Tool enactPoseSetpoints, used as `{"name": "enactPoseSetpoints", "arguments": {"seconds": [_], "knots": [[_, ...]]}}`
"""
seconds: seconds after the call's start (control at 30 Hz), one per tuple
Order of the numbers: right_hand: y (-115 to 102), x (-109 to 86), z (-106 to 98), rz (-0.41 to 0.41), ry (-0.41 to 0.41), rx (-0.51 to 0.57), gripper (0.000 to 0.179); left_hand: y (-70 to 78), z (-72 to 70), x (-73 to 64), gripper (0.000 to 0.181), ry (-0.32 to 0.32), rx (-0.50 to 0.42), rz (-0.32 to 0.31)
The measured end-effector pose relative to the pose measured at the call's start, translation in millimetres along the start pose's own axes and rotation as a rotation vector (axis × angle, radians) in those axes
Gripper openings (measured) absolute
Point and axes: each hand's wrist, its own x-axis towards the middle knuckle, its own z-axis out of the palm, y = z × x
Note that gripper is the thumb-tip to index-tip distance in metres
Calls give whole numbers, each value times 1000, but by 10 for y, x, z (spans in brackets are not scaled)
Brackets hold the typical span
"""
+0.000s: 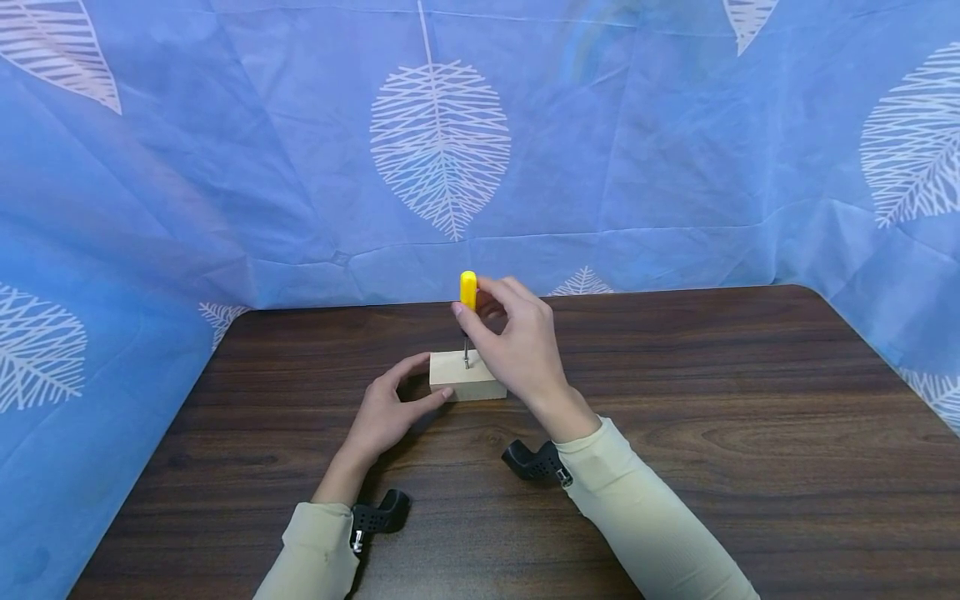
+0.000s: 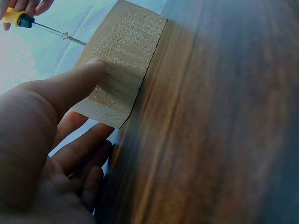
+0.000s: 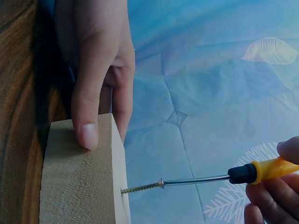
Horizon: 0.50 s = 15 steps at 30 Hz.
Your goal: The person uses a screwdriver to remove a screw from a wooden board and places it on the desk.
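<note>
A pale wooden block (image 1: 468, 389) lies on the dark table, with a screw (image 3: 140, 188) standing upright in its top face, much of the thread exposed. My left hand (image 1: 386, 412) grips the block's left end, thumb on the near side and fingers round the far side. The right hand (image 1: 525, 342) pinches the yellow handle of a screwdriver (image 1: 468, 287) between thumb and fingers above the block. Its thin metal shaft points down, the tip at the screw's head. In the left wrist view the thumb (image 2: 84, 81) presses flat on the block's face.
The brown wood-grain table (image 1: 712, 442) spreads around the block. Behind and beside it hangs a blue cloth (image 1: 300, 150) printed with white leaves. Black wrist mounts (image 1: 531, 460) stick out from both cream sleeves (image 1: 645, 508) over the table.
</note>
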Motion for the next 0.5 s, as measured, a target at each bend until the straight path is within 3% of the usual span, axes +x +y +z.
{"name": "enactPoseSetpoints", "arguments": {"seconds": [0.17,0.3,0.5], "knots": [[-21,-4,-24,55,-5,42,36,7,3,2,70,-1,-2,3],[-27,-3,-33,49,-5,65,27,10,5,5,71,-1,-3,5],[-95,47,-180,47,24,126,29,8,8,-2,71,1,-2,6]]}}
